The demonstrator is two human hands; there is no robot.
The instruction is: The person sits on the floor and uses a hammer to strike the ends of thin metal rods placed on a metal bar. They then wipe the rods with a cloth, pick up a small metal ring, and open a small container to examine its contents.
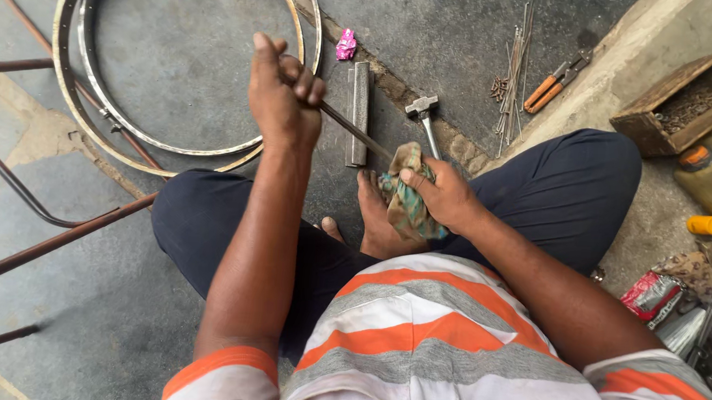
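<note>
I sit cross-legged on a concrete floor. My left hand (pixel 285 95) is closed around the upper end of a thin metal rod (pixel 354 130), held out in front of me. The rod slants down to the right into a crumpled green and brown rag (pixel 405 203). My right hand (pixel 443 193) grips that rag around the rod's lower end, just above my bare foot (pixel 373 216).
Two metal wheel rims (pixel 87 112) lie on the floor at the upper left. A flat metal bar (pixel 360 113), a hammer (pixel 424 116), a bundle of spokes (pixel 517 64) and orange-handled pliers (pixel 555 82) lie ahead. A wooden box (pixel 679 101) and bottles stand at right.
</note>
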